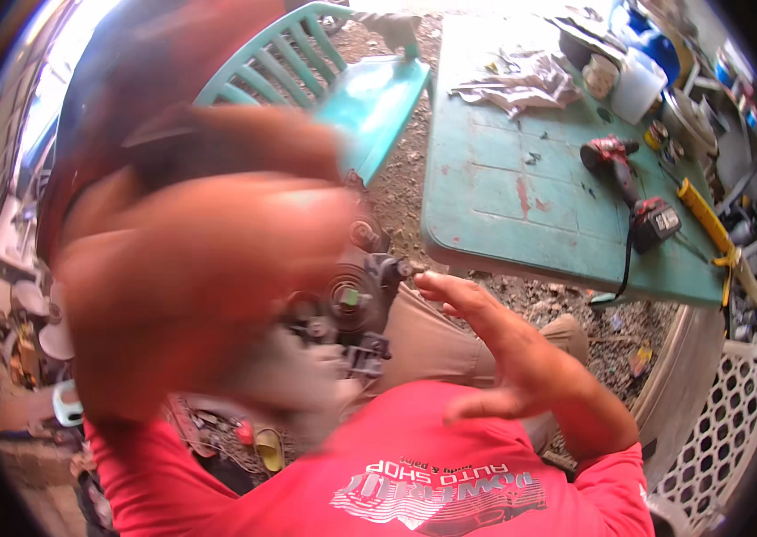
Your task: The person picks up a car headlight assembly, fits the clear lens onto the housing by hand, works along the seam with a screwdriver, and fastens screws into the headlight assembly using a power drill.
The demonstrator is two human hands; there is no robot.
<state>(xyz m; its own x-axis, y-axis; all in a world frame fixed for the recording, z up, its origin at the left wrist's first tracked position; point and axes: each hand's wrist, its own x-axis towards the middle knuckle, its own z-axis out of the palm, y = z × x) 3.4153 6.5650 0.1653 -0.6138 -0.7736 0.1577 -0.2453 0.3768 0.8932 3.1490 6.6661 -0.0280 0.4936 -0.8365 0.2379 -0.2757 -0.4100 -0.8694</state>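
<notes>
My left hand (pixel 217 233) is raised close to the camera and smeared by motion, so its fingers and anything in them cannot be made out. It covers much of the left side of the view. Over my lap sits a dark mechanical assembly (pixel 349 295) with a round coil-like face, a small green spot at its middle and a stubby projection on its right. Part of it is hidden behind my left hand and arm. My right hand (pixel 495 336) is open, fingers extended and thumb apart, its fingertips close to that projection. Whether they touch it I cannot tell.
A green table (pixel 486 215) stands ahead on the right, bearing a red-and-black cordless drill (pixel 624 174), a crumpled cloth (pixel 526 85) and a white container (pixel 638 85). A yellow-handled tool (pixel 705 217) lies along its right side. A turquoise chair (pixel 369 98) is ahead; a white lattice chair (pixel 718 421) is at right.
</notes>
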